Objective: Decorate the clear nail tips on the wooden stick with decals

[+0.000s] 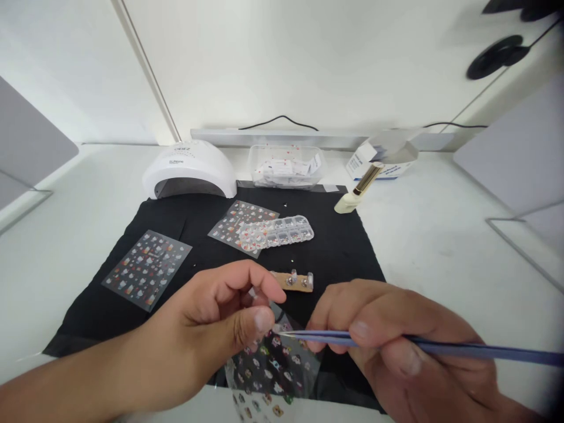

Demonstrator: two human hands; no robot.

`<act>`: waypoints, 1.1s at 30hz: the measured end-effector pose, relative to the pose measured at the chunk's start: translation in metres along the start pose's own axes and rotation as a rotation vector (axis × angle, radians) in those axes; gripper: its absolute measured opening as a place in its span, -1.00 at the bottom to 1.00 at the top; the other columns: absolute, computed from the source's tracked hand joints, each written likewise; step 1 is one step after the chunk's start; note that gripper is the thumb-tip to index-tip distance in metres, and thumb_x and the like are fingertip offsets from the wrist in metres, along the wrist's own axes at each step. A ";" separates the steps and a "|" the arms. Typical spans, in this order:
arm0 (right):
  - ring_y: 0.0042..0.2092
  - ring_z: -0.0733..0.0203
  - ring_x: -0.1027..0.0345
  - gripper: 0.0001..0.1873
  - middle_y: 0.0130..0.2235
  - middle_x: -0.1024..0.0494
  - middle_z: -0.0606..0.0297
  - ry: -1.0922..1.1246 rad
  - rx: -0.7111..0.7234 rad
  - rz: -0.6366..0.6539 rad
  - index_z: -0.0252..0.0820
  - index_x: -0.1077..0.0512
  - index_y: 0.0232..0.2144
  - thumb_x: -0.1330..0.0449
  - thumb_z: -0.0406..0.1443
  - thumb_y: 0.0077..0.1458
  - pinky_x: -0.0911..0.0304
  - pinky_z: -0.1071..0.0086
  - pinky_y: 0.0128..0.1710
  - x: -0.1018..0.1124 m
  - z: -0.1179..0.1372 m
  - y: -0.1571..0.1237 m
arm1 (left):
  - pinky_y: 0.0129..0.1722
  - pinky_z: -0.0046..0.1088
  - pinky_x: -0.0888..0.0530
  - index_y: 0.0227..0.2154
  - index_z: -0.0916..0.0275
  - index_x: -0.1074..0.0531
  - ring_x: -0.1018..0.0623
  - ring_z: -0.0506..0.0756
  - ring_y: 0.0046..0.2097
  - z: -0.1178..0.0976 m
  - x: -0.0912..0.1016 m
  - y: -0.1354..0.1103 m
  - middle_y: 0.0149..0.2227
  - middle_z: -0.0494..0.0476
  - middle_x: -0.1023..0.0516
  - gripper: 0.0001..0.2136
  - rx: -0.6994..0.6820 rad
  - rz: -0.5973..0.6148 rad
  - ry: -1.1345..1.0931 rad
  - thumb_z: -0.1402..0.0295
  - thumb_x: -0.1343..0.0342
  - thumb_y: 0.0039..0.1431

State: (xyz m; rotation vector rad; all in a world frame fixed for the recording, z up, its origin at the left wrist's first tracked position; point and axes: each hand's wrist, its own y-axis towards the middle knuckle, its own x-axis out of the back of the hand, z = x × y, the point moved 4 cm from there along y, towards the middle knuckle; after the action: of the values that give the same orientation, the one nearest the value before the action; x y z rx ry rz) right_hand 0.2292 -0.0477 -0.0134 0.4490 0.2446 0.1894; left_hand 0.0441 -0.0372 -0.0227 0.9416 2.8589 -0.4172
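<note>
My left hand pinches the upper edge of a clear sticker sheet dotted with small colourful cartoon stickers. The sheet hangs below that hand, over the front edge of a black mat. Purple-blue tweezers lie across the fingers of my right hand, gripped between thumb and fingers. Their fine tips point left and meet the sheet's top edge close to my left thumb; whether a sticker is between them is too small to tell. Just beyond both hands is a tan strip carrying small clear nail tips, partly hidden by my left fingers.
The black mat bears two more sticker sheets, one at left and one farther back, partly under a clear compartment case. Behind are a white nail lamp, a plastic tub, a gold-capped bottle and an open box.
</note>
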 end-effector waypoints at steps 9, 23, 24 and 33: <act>-0.45 0.16 -0.43 -0.83 -0.50 -0.54 0.23 0.024 -0.043 -0.024 -0.04 -0.62 -0.28 -0.20 -0.26 0.20 -0.39 0.26 -0.48 0.004 -0.006 0.001 | -0.37 -0.60 -0.34 -0.26 0.19 -0.46 -0.39 -0.05 -0.39 -0.012 0.034 0.016 -0.42 -0.03 -0.44 -0.92 -0.149 -0.279 0.060 0.32 -0.21 0.25; -0.52 0.30 -0.41 -0.92 -0.55 -0.54 0.37 0.139 -0.226 -0.096 -0.11 -0.52 -0.35 -0.21 -0.31 0.16 -0.35 0.42 -0.48 0.027 -0.038 0.028 | -0.27 -0.44 -0.37 -0.01 0.17 -0.45 -0.45 0.09 -0.22 -0.031 0.147 0.033 -0.26 0.03 -0.47 -0.66 -0.175 -0.713 0.937 0.29 -0.24 0.14; -0.52 0.30 -0.41 -0.93 -0.55 -0.54 0.37 0.134 -0.227 -0.099 -0.12 -0.51 -0.35 -0.21 -0.32 0.16 -0.33 0.43 -0.49 0.029 -0.039 0.029 | -0.19 -0.42 -0.38 0.01 0.17 -0.44 -0.45 0.11 -0.15 -0.035 0.144 0.030 -0.18 0.03 -0.47 -0.65 -0.256 -0.758 1.003 0.28 -0.22 0.16; -0.51 0.31 -0.40 -0.90 -0.53 -0.53 0.36 0.147 -0.295 -0.079 -0.14 -0.51 -0.45 -0.28 -0.27 0.08 -0.30 0.43 -0.48 0.032 -0.051 0.037 | -0.05 -0.26 -0.39 -0.26 0.27 -0.44 -0.44 0.16 -0.09 -0.036 0.055 0.029 -0.20 0.14 -0.48 -0.88 -0.570 -0.205 1.281 0.33 -0.06 0.28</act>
State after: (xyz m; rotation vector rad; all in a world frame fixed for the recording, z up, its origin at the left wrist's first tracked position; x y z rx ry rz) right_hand 0.2407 0.0129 -0.0472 0.1320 0.3719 0.1778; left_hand 0.0163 0.0269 -0.0048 0.9694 3.6722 1.4492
